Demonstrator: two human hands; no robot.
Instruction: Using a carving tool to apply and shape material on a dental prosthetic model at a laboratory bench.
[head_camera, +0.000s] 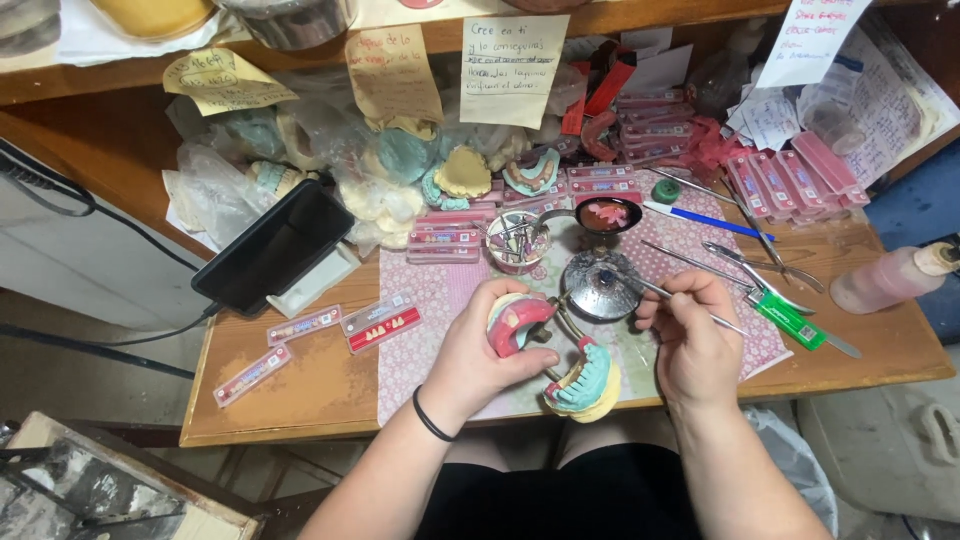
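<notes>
left hand grip closed on pink-and-teal wax denture model; right hand, at 3 o'clock, grip pinching thin metal instrument over round metal burner on wooden bench.

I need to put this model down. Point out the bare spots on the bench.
Bare wood lies left of the pink mat, between the tooth cards and the bench's front edge. Another patch sits right of the green lighter, below the pink bottle. The back of the bench, around the plaster casts and pink boxes, is crowded.
</notes>
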